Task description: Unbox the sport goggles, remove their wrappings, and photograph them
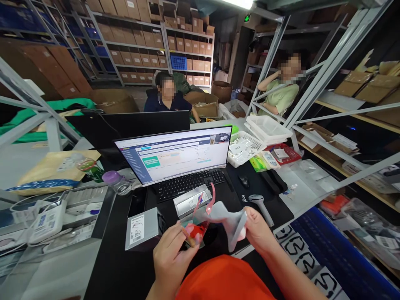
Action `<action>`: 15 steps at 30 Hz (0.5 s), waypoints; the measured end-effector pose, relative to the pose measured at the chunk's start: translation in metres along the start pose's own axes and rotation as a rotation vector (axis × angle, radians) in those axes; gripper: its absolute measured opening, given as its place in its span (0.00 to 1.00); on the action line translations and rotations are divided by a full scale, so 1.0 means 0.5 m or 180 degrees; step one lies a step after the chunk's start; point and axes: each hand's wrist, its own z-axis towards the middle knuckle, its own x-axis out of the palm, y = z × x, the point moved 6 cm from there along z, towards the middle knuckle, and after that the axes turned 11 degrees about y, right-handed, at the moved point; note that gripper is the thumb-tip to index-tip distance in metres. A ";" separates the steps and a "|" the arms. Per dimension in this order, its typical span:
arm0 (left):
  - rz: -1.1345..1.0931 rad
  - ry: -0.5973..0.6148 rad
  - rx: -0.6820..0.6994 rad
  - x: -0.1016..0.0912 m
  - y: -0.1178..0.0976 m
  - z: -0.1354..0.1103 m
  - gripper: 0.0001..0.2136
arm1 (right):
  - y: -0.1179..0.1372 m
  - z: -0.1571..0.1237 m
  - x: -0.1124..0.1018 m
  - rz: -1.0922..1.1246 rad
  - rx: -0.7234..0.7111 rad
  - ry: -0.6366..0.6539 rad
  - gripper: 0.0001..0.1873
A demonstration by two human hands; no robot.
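My left hand (170, 258) pinches a pair of glasses with a pink-red frame (200, 225), one temple arm sticking up. My right hand (258, 231) grips a grey cloth (229, 218) that lies against the glasses. Both hands hover just above the black desk mat (125, 266), in front of an open grey glasses box (192, 200) and a closed grey box with a barcode label (142, 228).
A monitor (178, 152), keyboard (187, 183), mouse (243, 181) and barcode scanner (261, 206) stand on the desk. White trays (267, 128) sit back right, bags and packets (50, 171) at left. Two people sit beyond the desk among metal shelves of cartons.
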 end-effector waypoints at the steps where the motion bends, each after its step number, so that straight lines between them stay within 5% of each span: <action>1: 0.0074 -0.0031 -0.0025 0.002 -0.004 -0.001 0.05 | -0.008 0.001 0.019 0.0001 0.0014 0.0055 0.35; 5: 0.0495 0.0045 -0.0163 0.023 -0.023 -0.010 0.03 | -0.023 0.017 0.119 -0.0238 0.0067 0.0394 0.33; 8: 0.0847 0.0006 -0.0233 0.040 -0.037 -0.022 0.04 | -0.028 0.024 0.173 -0.0610 -0.0079 0.0137 0.31; 11: 0.1124 -0.0134 -0.0286 0.051 -0.040 -0.038 0.05 | -0.034 0.026 0.193 -0.0739 -0.0214 -0.0373 0.31; 15: 0.1128 -0.0143 0.0097 0.062 -0.039 -0.059 0.06 | -0.020 0.060 0.198 0.0096 -0.0081 -0.0421 0.34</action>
